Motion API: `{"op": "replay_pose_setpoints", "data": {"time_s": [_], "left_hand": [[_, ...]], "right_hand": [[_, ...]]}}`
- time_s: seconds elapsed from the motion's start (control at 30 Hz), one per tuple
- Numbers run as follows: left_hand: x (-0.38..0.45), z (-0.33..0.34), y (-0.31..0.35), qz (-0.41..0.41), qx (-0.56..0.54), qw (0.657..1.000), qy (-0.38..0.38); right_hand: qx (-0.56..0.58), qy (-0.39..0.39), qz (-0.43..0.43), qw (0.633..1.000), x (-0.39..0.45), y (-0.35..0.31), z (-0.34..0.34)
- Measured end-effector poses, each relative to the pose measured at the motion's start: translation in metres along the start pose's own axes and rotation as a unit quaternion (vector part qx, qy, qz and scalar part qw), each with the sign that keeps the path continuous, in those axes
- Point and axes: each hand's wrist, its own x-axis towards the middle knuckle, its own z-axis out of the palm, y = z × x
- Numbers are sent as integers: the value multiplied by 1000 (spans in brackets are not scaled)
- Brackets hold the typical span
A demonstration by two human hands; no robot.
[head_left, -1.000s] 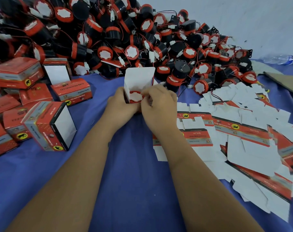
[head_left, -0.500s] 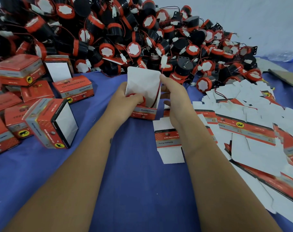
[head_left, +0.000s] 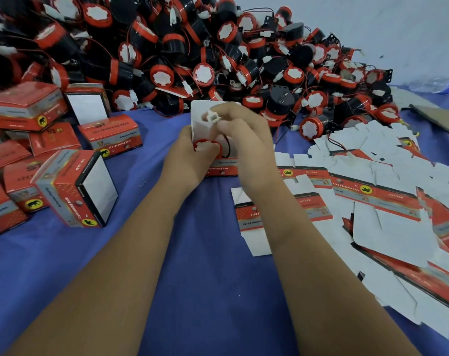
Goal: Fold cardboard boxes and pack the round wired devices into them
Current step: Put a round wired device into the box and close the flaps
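A small red cardboard box (head_left: 222,168) stands on the blue cloth at the centre, its white lid flap (head_left: 200,116) raised. A round red-rimmed device (head_left: 202,145) sits in its mouth. My left hand (head_left: 186,160) grips the box from the left, thumb on the device. My right hand (head_left: 246,140) is over the box and pinches the device's white connector (head_left: 212,116); its black wire (head_left: 228,147) runs down into the box.
A big heap of round red-and-black wired devices (head_left: 192,52) fills the back. Finished boxes (head_left: 74,186) lie at the left. Flat unfolded box blanks (head_left: 372,196) spread at the right. A plastic bottle (head_left: 439,84) lies far right.
My right hand came back from the box's right side to above it and now pinches the white connector. The left hand keeps hold of the box.
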Motion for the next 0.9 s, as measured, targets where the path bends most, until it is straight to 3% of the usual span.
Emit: {"op": "replay_pose_setpoints", "data": {"time_s": [0.07, 0.23, 0.33, 0.53, 0.67, 0.77, 0.9], "left_hand": [[-2, -1, 1, 5, -16, 1000, -5], [-6, -5, 3, -9, -50, 998, -24], [-9, -4, 4, -10, -52, 998, -14], [-9, -3, 3, -3, -54, 998, 26], [-9, -3, 1, 3, -41, 996, 76], [-9, -3, 2, 1, -46, 997, 65], [-7, -5, 3, 2, -74, 997, 27]], "right_hand": [[-71, 3, -4, 997, -4, 3, 4], [-271, 101, -24, 957, 3, 29, -7], [-354, 86, -23, 931, 5, 41, -16], [-456, 104, -123, 875, 1, 46, -15], [-398, 73, -32, 914, 4, 51, -19], [-288, 48, -5, 956, 4, 46, -18], [-259, 1, 3, 966, -1, 43, -14]]}}
